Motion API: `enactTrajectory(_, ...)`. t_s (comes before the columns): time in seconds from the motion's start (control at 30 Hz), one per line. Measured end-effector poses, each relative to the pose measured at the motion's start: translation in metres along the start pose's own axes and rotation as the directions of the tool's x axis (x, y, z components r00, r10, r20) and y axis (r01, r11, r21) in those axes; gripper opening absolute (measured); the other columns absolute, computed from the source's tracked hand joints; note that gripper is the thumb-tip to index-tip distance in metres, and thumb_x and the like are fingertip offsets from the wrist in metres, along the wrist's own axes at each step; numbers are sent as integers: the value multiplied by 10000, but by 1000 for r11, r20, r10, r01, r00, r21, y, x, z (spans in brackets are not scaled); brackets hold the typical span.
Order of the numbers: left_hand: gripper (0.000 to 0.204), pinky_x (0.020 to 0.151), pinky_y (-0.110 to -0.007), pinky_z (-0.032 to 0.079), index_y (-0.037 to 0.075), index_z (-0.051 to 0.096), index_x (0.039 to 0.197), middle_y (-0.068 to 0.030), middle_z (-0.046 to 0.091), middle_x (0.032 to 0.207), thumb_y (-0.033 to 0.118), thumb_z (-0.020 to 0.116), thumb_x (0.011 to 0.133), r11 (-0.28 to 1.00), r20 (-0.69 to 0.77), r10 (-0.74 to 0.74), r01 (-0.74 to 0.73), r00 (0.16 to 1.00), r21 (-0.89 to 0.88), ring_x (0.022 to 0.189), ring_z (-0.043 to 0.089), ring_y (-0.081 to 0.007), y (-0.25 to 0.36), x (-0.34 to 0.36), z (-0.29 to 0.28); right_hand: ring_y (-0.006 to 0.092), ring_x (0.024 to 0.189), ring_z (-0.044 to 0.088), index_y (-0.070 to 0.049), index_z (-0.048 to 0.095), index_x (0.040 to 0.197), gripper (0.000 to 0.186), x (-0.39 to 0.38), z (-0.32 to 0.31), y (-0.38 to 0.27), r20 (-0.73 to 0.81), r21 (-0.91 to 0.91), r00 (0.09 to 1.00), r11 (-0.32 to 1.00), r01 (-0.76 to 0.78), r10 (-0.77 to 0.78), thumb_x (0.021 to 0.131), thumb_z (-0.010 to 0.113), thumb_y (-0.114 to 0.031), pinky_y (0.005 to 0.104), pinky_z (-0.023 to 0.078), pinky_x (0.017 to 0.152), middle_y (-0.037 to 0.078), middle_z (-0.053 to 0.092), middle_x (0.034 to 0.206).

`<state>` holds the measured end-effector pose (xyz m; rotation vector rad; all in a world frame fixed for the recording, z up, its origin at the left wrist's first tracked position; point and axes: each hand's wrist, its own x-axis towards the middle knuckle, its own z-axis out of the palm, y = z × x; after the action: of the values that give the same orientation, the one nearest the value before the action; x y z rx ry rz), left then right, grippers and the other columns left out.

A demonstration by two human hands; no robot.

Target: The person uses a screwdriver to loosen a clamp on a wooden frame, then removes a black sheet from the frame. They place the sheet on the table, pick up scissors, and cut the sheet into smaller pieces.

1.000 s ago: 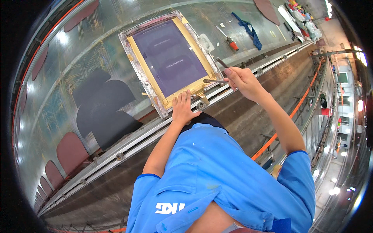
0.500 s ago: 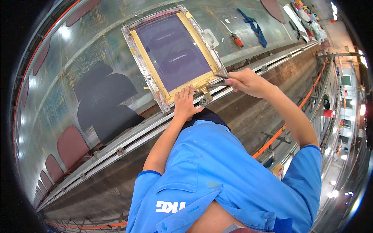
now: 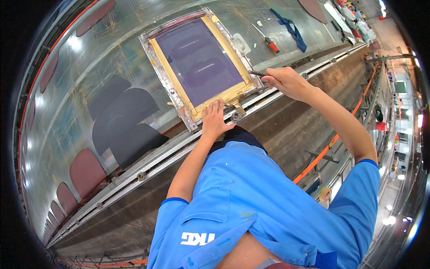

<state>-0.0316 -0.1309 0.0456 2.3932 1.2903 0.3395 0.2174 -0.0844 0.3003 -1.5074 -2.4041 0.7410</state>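
Observation:
A screen-printing frame (image 3: 154, 67) lies on the long table, its purple mesh (image 3: 201, 62) bordered by yellow tape. My left hand (image 3: 213, 120) rests on the frame's near edge, fingers stretched flat over the taped border. My right hand (image 3: 286, 83) is closed around a slim dark metal tool (image 3: 256, 73), whose exact kind I cannot make out. The tool's tip points left, by the frame's near right corner. Between my hands, a metal bracket with a bolt (image 3: 236, 115) sits at the near edge, against the table's rail (image 3: 179, 144).
Black cut pieces (image 3: 125, 112) lie left of the frame, with maroon pieces (image 3: 87, 169) along the table. A red-handled screwdriver (image 3: 271, 45) and a dark blue cloth (image 3: 293, 33) lie beyond my right hand. An orange pipe (image 3: 318, 158) runs below on the right.
My right hand has moved slightly up and right, and the tool's tip has swung up to the frame's right side. My left hand stays on the near edge.

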Motion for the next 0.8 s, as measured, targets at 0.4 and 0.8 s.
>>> enactTrajectory(0.4,1188,1091,-525,303,8,348,1505,-182,472,1401,684,768,623,999,-61,18,-17,998,28,1282,462,-330,-2,1,2,414,712,599,-56,548,893,313,20,-4,-17,165,-75,972,980,183,-169,988,585,-352,477,468,630,191,576,723)
enactTrajectory(0.8,1196,1073,-537,325,-12,353,1501,-169,468,1424,709,744,629,1000,-27,13,-13,1000,15,1305,444,-343,2,1,2,304,657,606,-142,600,1095,456,3,9,-11,-98,-457,991,889,34,-88,929,582,-567,421,456,663,70,604,705)
